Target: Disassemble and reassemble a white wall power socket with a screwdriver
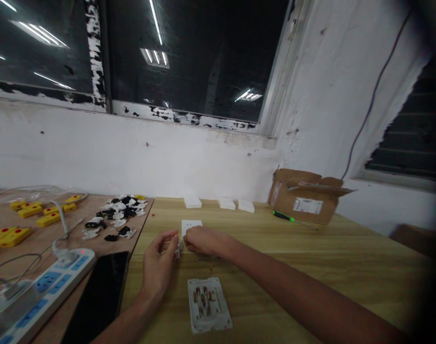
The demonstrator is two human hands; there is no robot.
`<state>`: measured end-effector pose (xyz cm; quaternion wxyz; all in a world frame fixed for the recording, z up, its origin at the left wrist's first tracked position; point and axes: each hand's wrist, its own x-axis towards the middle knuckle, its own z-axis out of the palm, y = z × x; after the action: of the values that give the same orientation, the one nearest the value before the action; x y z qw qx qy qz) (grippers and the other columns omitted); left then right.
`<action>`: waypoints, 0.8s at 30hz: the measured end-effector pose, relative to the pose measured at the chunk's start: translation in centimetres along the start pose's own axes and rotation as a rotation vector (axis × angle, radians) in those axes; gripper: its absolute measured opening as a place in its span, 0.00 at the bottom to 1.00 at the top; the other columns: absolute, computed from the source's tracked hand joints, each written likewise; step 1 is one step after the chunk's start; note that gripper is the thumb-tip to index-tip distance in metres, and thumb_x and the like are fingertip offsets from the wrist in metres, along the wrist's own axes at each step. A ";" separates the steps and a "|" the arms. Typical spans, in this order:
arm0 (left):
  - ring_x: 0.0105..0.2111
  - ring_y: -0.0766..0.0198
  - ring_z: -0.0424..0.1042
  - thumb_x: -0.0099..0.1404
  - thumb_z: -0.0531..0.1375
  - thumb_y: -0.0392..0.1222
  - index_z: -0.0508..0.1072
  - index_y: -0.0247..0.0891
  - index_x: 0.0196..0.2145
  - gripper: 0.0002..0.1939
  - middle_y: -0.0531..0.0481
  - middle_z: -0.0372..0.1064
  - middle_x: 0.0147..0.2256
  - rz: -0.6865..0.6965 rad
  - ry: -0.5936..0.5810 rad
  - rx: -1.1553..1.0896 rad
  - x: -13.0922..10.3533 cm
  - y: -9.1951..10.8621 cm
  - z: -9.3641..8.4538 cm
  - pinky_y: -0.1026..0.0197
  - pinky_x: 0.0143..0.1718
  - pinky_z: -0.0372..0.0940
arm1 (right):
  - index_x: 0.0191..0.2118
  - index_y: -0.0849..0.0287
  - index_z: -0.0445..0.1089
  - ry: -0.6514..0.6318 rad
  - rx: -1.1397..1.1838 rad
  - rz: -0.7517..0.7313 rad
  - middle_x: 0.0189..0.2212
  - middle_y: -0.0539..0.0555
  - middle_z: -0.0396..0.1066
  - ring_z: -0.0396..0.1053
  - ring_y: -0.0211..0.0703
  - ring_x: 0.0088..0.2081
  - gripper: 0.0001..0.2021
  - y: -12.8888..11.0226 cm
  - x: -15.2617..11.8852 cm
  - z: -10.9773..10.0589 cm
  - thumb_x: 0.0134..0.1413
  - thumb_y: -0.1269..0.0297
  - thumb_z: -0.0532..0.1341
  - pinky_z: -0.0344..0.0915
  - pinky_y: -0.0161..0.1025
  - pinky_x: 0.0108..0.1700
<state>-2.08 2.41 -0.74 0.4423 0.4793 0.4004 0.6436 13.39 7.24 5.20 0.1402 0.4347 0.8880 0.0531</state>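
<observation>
My left hand (158, 260) is closed, thumb and fingertips pinched around a small copper-coloured piece too small to name. Just beyond its fingertips, a small white-and-red part (177, 252) shows, partly hidden. My right hand (201, 240) reaches in from the right with its fingers curled together; what they hold is hidden. Behind that hand lies a white wall socket faceplate (190, 223), its lower part covered by the fingers. Nearer to me on the wooden table rests an opened white socket housing (221, 313), with copper contacts inside it.
At the left are a plugged-in power strip (65, 277), a black flat slab (99, 291), yellow switch-like blocks (15, 237) and a pile of black and white parts (121, 210). White plates (192, 203) line the wall side. A green-black screwdriver (283, 216) lies by a cardboard box (304, 193).
</observation>
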 end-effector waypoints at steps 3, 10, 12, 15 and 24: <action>0.30 0.60 0.75 0.56 0.66 0.52 0.77 0.33 0.40 0.21 0.47 0.76 0.29 0.000 -0.011 0.001 -0.1 0.0 -0.1 0.63 0.29 0.67 | 0.42 0.64 0.72 -0.038 0.012 0.029 0.40 0.55 0.75 0.74 0.42 0.40 0.10 -0.2 0.6 0.5 0.64 0.62 0.59 0.70 0.44 0.43; 0.30 0.60 0.75 0.56 0.66 0.52 0.77 0.34 0.41 0.21 0.48 0.77 0.30 -0.010 -0.020 0.002 0.1 -0.2 -0.3 0.64 0.29 0.67 | 0.49 0.62 0.69 -0.129 0.028 0.046 0.46 0.56 0.71 0.72 0.44 0.44 0.13 -0.1 2.6 0.8 0.64 0.61 0.60 0.71 0.47 0.45; 0.29 0.60 0.75 0.56 0.66 0.52 0.76 0.33 0.41 0.21 0.47 0.77 0.30 -0.008 -0.019 -0.004 0.2 -0.4 -0.3 0.64 0.29 0.67 | 0.48 0.62 0.69 -0.162 0.024 0.042 0.45 0.56 0.71 0.72 0.44 0.43 0.12 -0.1 2.9 0.4 0.64 0.60 0.60 0.71 0.46 0.44; 0.29 0.60 0.75 0.55 0.67 0.52 0.77 0.33 0.41 0.21 0.47 0.77 0.29 0.001 -0.011 -0.014 0.2 -0.5 -0.2 0.64 0.28 0.67 | 0.44 0.63 0.71 -0.204 0.010 0.035 0.41 0.54 0.73 0.72 0.42 0.40 0.11 -0.3 2.9 -0.3 0.62 0.59 0.61 0.71 0.44 0.42; 0.31 0.59 0.76 0.57 0.65 0.50 0.77 0.32 0.41 0.19 0.47 0.77 0.31 0.014 0.000 -0.027 0.2 -0.2 -0.3 0.63 0.30 0.67 | 0.33 0.63 0.77 -0.121 0.050 0.021 0.31 0.57 0.77 0.71 0.44 0.31 0.08 -0.3 2.5 -1.0 0.44 0.66 0.65 0.62 0.35 0.31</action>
<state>-2.34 2.64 -0.88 0.4443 0.4762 0.3885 0.6518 11.41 9.01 5.59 0.1820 0.4498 0.8744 0.0062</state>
